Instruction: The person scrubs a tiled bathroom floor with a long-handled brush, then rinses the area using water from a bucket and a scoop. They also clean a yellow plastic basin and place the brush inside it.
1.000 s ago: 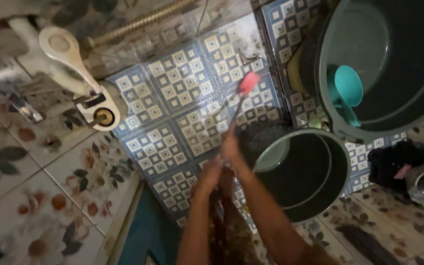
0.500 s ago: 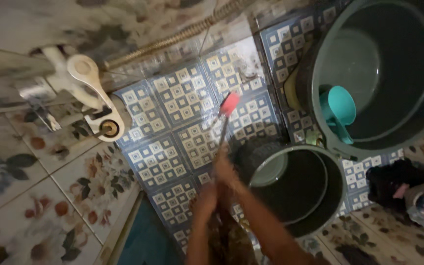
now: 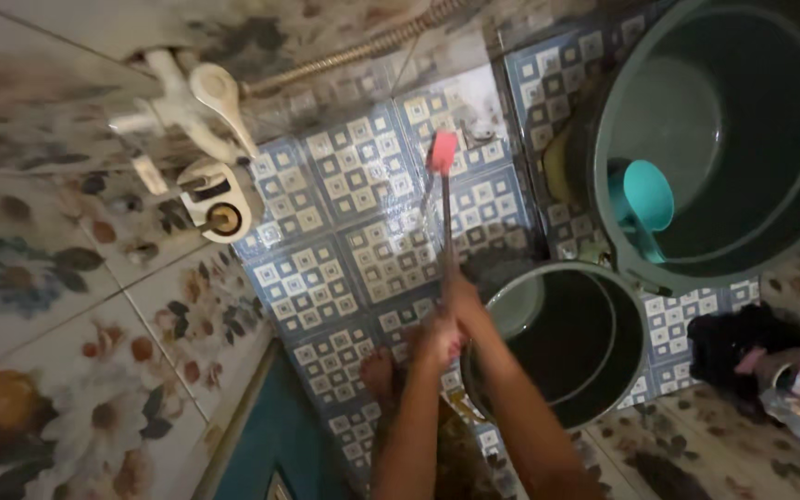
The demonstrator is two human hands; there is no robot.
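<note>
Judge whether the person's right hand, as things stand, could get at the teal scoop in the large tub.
Probably not at once: the right hand grips the brush handle, and the teal scoop sits beyond the smaller bucket.

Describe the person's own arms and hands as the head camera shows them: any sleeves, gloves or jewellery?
Both forearms are bare as far as the frame shows, with no sleeves in view. The left hand and right hand wear no gloves; no watch or rings can be made out in the dim, blurred picture.
</note>
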